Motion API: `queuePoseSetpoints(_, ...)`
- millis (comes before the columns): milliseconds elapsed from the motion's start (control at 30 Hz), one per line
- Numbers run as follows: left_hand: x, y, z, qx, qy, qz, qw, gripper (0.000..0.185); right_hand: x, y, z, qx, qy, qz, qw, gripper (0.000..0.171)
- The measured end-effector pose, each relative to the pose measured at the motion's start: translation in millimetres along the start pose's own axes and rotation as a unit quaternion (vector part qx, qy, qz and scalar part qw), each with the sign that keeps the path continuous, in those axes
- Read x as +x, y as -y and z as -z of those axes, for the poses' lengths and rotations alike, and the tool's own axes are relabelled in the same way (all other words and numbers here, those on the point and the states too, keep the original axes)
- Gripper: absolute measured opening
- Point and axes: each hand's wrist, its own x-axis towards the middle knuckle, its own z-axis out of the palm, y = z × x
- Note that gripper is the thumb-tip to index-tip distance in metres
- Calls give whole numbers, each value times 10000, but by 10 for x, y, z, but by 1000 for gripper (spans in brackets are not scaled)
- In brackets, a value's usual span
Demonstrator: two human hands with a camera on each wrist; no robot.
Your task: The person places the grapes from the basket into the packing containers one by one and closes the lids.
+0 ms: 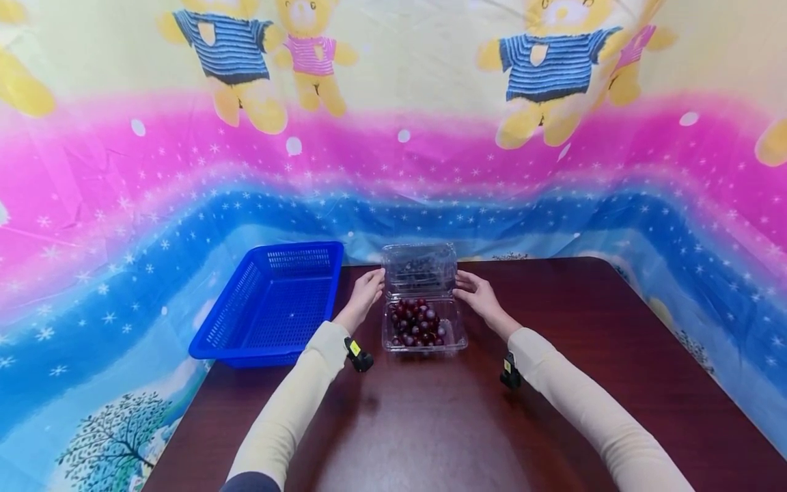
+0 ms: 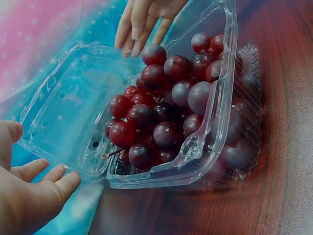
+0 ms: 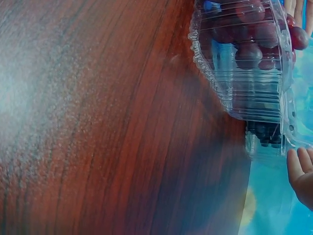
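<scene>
A clear plastic clamshell box (image 1: 423, 342) full of dark red grapes (image 1: 419, 322) sits on the dark wooden table (image 1: 443, 424). Its lid (image 1: 420, 268) is swung open at the back. My left hand (image 1: 369, 285) touches the lid's left edge with relaxed fingers. My right hand (image 1: 472, 287) touches the lid's right edge the same way. In the left wrist view the grapes (image 2: 161, 103) fill the tray and the lid (image 2: 68, 107) lies open; my left hand (image 2: 36, 188) is by its near corner and my right hand (image 2: 142, 22) at its far edge. The right wrist view shows the box (image 3: 249, 73) from the side and my right hand's fingertips (image 3: 301, 169).
A blue plastic basket (image 1: 270, 304) with nothing in it stands left of the box, partly over the table's left edge. A bright printed cloth (image 1: 393, 150) hangs behind and around the table. Bare wood lies in front of the box and to its right.
</scene>
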Motion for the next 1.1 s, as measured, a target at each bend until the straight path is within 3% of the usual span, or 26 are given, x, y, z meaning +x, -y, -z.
queuePoseSetpoints(267,-13,-49,-14,0,57,60,10000,54,23,30,0,-19,-8,-48,10000,54)
queuePoseSetpoints(633,7,-54,-18,-1,4,-3,10000,56,4,180,23,450,3,-263,9986,50)
queuePoseSetpoints(1100,35,-108,-51,94,42,-23,9999,55,58,184,43,551,-48,-235,9982,50)
